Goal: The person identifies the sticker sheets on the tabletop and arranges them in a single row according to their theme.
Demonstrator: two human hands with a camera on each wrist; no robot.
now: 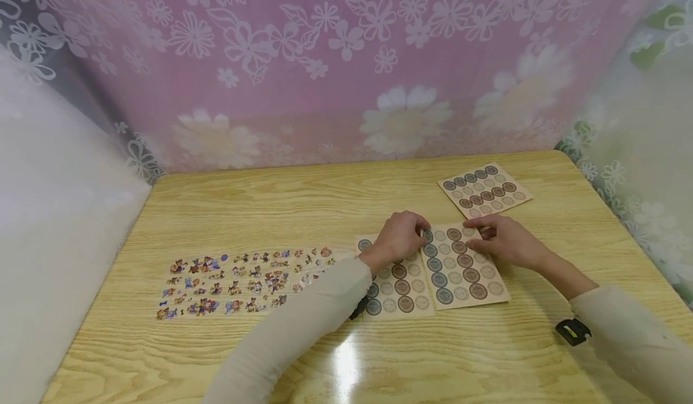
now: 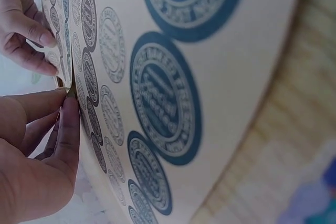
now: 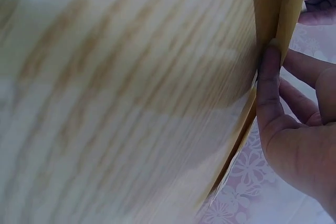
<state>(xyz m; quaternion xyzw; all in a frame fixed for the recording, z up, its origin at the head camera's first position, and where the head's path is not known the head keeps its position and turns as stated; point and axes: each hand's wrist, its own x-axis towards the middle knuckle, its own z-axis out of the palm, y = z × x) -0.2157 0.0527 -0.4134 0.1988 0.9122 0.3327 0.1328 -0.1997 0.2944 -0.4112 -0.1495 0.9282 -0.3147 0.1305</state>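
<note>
A kraft-coloured sheet of round stickers [image 1: 457, 269], printed in rows of dark blue, brown and pale circles, is held between both hands. My left hand [image 1: 399, 235] pinches its upper left corner between thumb and fingers. At the upper right edge, my right hand [image 1: 506, 240] grips it, thumb on one face and fingertips on the other in the right wrist view. A second sticker sheet [image 1: 402, 287] lies on the table directly to the left, partly covered by the left hand and sleeve. Close up in the left wrist view, its blue round stickers [image 2: 165, 98] stand out.
Another round-sticker sheet [image 1: 484, 190] lies askew at the back right. To the left, a long clear sheet of cartoon stickers [image 1: 238, 281] runs under the left sleeve. The wooden table [image 1: 271, 205] meets a pink floral curtain [image 1: 325, 91] behind.
</note>
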